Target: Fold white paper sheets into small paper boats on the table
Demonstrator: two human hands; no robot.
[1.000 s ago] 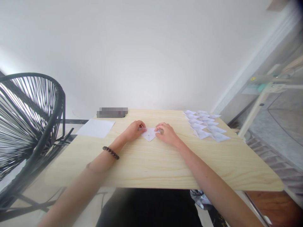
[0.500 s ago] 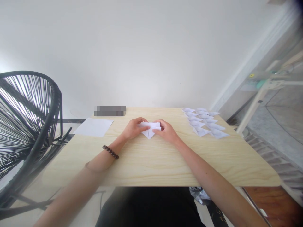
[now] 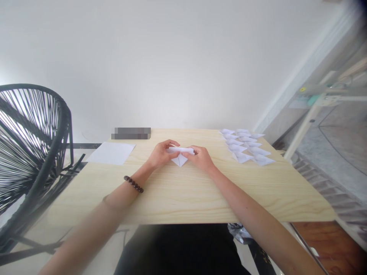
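Between my hands, over the middle of the table, is a piece of folded white paper [image 3: 180, 159] with a straight upper edge and a point facing me. A crease runs down its centre. My left hand [image 3: 163, 154] grips its left side, thumb on the front face and fingers behind. On the right side, my right hand [image 3: 200, 156] pinches the paper the same way. Both thumbs nearly meet near the centre. The fingers behind the paper are partly hidden.
Several folded white paper pieces [image 3: 241, 157] lie in two rows on the right of the wooden table [image 3: 183, 198]. White paper sheets [image 3: 111, 153] lie at the left, near a blurred dark block [image 3: 131, 133]. A black corded chair [image 3: 61, 114] stands left of the table.
My right thumb has slid inward along the paper toward my left thumb. Both hands still hold the folded paper in nearly the same spot; the view has shifted slightly.
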